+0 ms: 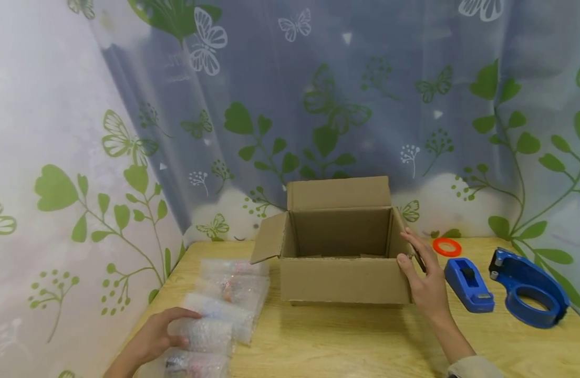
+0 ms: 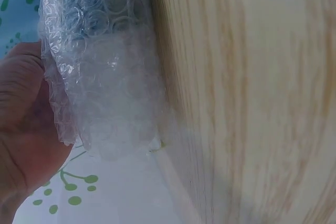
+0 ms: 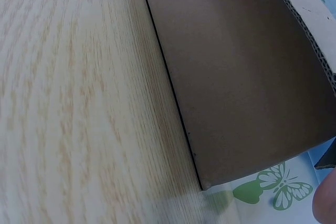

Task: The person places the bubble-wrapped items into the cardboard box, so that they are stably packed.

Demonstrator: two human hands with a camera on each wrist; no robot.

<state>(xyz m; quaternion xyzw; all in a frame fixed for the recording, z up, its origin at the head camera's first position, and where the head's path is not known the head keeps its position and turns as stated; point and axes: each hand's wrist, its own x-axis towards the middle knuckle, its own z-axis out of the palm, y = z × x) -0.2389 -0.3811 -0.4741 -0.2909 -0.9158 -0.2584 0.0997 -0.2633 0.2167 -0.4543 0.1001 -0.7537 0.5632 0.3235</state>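
Note:
An open cardboard box (image 1: 345, 281) stands on the table, its back flap up and its left flap folded outward. At its right front corner my right hand (image 1: 427, 281) grips the edge, thumb near the front rim and fingers over the right side; in the right wrist view the box (image 3: 236, 77) shows its plain brown side. To the left lies a row of several bubble-wrapped packages (image 1: 235, 289). My left hand (image 1: 150, 336) holds the left end of one bubble-wrapped package (image 2: 105, 72) between thumb and fingers. The wrapping blurs its contents.
Right of the box lie an orange tape roll (image 1: 446, 247), a blue tape dispenser (image 1: 469, 286) and a blue hand-held tape holder (image 1: 531, 294). Behind the wooden table (image 1: 328, 341) hangs a curtain (image 1: 280, 79) with leaves and butterflies.

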